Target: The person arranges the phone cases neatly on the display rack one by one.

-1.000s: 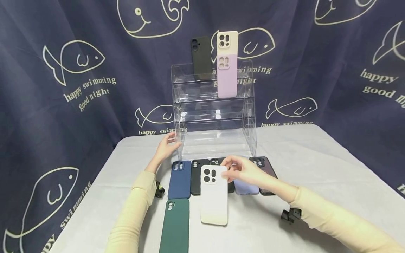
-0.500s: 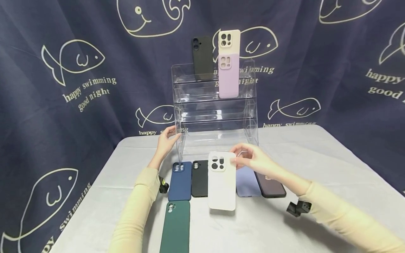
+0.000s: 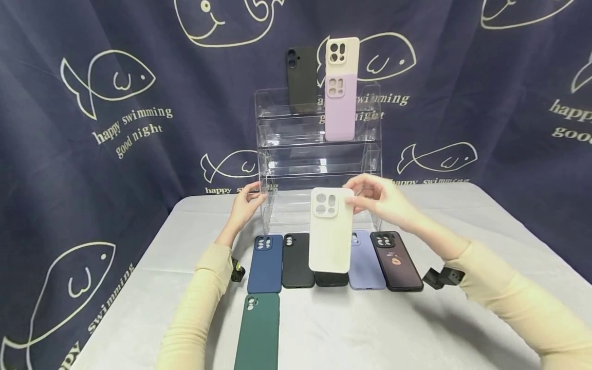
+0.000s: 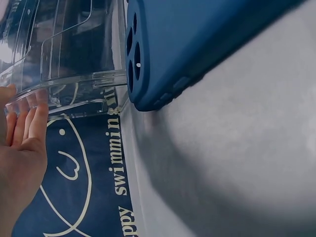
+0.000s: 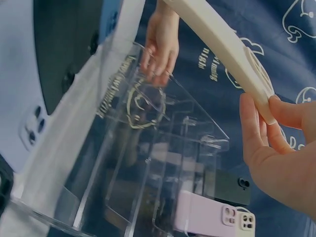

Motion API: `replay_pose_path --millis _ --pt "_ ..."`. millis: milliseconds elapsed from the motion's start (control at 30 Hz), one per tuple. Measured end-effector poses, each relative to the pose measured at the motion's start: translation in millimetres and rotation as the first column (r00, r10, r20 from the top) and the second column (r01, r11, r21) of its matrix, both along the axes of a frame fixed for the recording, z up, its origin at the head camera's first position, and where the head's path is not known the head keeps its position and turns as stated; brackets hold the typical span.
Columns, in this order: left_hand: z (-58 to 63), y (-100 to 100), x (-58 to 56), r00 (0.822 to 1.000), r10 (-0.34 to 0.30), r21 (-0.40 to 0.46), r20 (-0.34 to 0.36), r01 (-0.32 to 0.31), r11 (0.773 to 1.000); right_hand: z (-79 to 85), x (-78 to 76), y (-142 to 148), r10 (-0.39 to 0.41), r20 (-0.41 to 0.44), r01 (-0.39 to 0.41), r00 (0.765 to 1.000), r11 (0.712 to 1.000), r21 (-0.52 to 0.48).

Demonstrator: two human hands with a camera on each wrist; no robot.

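My right hand (image 3: 386,203) pinches a cream-white phone case (image 3: 330,241) by its upper right corner. The case hangs upright in the air before the lower tiers of a clear stepped display stand (image 3: 319,169), its camera cutouts at the top. In the right wrist view, thumb and fingers grip the end of this case (image 5: 222,49). My left hand (image 3: 244,208) holds the stand's left side wall; the left wrist view shows the fingers (image 4: 37,121) at its clear edge. A black case (image 3: 301,77) and a lilac case (image 3: 340,115) before a cream case (image 3: 350,54) stand on the upper tiers.
On the table (image 3: 185,246) before the stand lie a blue case (image 3: 265,267), a black case (image 3: 297,264), another black case (image 3: 331,279) partly hidden, a periwinkle case (image 3: 367,262) and a dark patterned case (image 3: 400,264). A green case (image 3: 258,331) lies nearer. A navy curtain (image 3: 139,169) hangs behind.
My right hand has raised the cream-white case and moved it slightly right, from over the row of cases toward the stand's lower tiers. My left hand stays at the stand's side.
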State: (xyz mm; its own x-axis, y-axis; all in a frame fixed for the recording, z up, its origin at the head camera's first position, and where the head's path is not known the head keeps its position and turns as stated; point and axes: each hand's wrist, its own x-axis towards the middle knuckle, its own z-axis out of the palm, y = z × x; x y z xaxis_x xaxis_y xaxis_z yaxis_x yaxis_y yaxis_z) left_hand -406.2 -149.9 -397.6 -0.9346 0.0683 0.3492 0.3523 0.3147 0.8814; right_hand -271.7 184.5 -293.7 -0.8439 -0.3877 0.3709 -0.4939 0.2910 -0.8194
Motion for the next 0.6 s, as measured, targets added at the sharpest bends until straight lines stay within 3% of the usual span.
replay_pose_path --millis 600 --pt "1.2 -3 -0.7 0.999 -0.041 -0.015 0.013 0.041 0.999 55.4 -38.3 -4 -0.109 -0.112 0.103 0.988 0.993 -0.056"
